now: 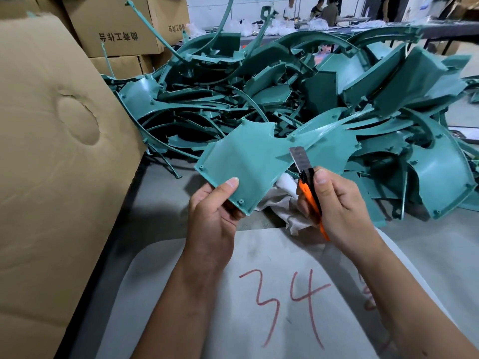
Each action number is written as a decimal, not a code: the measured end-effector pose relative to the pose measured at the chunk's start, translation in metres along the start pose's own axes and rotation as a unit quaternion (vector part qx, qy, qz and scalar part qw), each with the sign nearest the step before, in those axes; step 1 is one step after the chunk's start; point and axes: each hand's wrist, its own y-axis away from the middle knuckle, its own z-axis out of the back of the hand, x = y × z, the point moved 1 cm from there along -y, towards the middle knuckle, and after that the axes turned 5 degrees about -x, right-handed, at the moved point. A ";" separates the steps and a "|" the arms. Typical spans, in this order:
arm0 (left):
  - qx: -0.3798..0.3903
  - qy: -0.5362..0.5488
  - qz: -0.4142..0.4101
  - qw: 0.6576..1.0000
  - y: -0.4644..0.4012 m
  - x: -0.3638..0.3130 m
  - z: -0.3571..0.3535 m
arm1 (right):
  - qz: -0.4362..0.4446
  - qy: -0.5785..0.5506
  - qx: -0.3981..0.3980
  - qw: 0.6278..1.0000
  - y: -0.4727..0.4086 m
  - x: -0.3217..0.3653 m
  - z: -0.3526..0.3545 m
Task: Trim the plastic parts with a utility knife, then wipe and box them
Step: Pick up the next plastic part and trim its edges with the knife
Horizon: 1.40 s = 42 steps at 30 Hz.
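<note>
Grey is the colour of the desk (160, 203), and a pale mat (259, 294) lies on it with "34" written in red. The left hand (212, 216) holds a flat green plastic part (246, 164) up above the desk. Its thumb presses on top of the near corner and its fingers are curled under it. The right hand (339, 206) grips an orange and black knife (309, 193), with the thumb up near the blade. The grey blade sticks up and sits at the right edge of the green part.

Under the hands lies a crumpled white cloth (282, 203) on the desk. Behind it is a big messy pile of green plastic parts (311, 86), curved strips and bent panels all mixed together.

On the left a big brown cardboard flap (51, 151) leans in, with a round dent in it. More cardboard boxes (116, 29) are stacked behind it. Far back in the room, some people (321, 9) stand and sit by a long table with white bags.
</note>
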 end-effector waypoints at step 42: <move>-0.038 0.033 0.085 0.995 0.001 0.001 -0.004 | 0.128 0.253 -0.257 0.924 0.001 -0.006 0.010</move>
